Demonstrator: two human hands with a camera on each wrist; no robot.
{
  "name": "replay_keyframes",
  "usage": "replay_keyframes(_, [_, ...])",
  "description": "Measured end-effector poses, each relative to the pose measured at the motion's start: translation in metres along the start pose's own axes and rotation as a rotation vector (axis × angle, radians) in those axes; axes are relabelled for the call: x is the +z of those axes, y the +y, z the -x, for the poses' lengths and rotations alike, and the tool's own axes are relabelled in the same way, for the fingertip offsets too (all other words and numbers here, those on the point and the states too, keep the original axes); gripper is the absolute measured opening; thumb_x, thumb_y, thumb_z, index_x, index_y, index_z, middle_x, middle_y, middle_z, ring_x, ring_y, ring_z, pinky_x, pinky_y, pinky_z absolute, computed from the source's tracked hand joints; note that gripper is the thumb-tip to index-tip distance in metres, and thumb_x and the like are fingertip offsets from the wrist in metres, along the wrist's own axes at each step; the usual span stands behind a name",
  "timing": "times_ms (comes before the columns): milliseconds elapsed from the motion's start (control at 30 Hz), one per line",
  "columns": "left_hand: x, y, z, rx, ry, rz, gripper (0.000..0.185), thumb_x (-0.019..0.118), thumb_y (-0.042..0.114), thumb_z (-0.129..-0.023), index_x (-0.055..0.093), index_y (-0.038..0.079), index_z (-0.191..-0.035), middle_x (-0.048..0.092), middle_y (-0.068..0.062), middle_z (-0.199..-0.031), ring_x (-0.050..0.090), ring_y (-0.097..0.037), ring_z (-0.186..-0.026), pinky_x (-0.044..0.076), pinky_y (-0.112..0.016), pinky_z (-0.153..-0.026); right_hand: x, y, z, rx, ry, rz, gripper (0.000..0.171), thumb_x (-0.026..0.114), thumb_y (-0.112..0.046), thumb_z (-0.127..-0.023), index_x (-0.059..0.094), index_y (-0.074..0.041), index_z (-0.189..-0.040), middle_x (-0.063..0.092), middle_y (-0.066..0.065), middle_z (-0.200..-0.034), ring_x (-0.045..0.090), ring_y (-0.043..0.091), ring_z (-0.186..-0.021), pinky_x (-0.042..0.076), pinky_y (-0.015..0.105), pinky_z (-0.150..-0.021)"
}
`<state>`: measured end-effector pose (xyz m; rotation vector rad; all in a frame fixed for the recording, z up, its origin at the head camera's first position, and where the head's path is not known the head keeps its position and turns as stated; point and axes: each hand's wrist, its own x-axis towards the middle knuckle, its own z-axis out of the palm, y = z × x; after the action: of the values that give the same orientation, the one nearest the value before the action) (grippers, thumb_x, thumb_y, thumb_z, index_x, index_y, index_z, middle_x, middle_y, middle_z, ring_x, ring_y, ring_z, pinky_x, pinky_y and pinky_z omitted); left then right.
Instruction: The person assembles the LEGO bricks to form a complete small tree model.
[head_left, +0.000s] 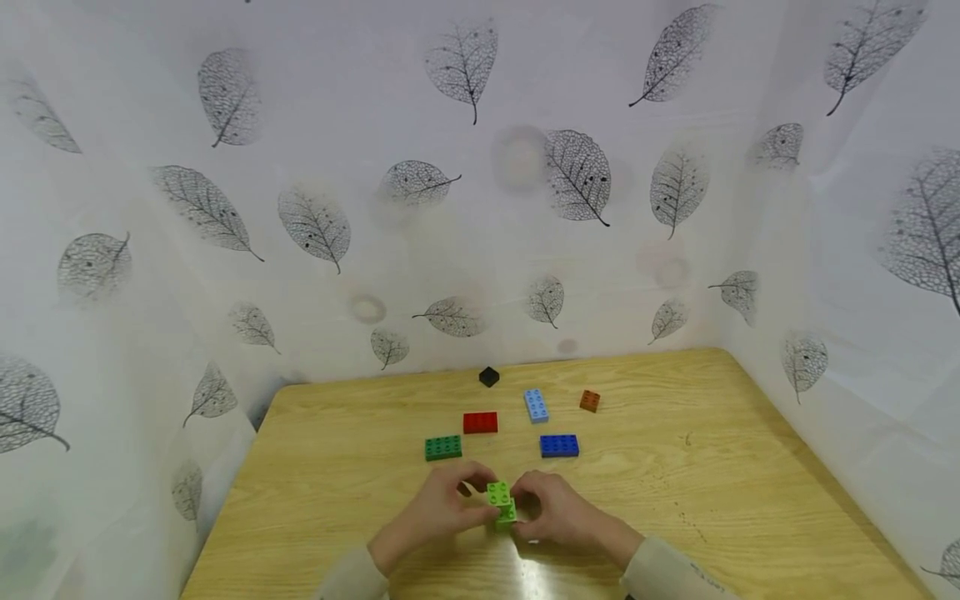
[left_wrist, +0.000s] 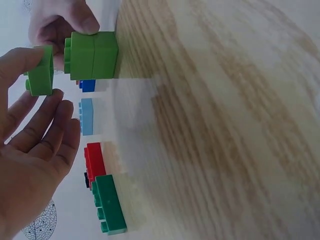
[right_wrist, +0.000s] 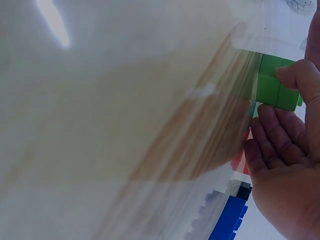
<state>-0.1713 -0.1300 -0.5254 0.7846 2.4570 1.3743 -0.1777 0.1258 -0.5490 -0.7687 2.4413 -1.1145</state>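
Lime brick (left_wrist: 40,77) and stack (left_wrist: 95,55) face a green brick (head_left: 443,448) past the left hand (head_left: 447,502), a blue brick (head_left: 559,447) past the right hand (head_left: 558,510), a red brick (head_left: 481,422) farther between; the far edge of the counter (head_left: 315,483) lies well beyond. The left hand pinches the brick just above the stack, which the right hand grips.

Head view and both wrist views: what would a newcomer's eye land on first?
Probably the bright green bricks at the front of the table: the left hand pinches a loose brick just above a two-brick stack gripped by the right hand. Next, likely the red brick and dark blue brick beyond the hands, then the large dark leaf prints on the pale backdrop.
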Motion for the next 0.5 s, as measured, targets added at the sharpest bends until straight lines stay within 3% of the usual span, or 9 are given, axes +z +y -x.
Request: replay_keyframes(500, [0.015,-0.005,0.002,0.064,0.014,0.018,0.031,0.084,0.027,-0.091,0.073,0.019,-0.118,0.076,0.004,-0.111,0.070,-0.017,-0.100,0.057,-0.028,-0.085,0.000,0.003,0.000,-0.029,0.012,-0.007,0.033,0.086,-0.029,-0.084,0.073,-0.023,-0.114,0.070,-0.015,-0.112,0.063,0.005,-0.109,0.050,0.030,-0.101])
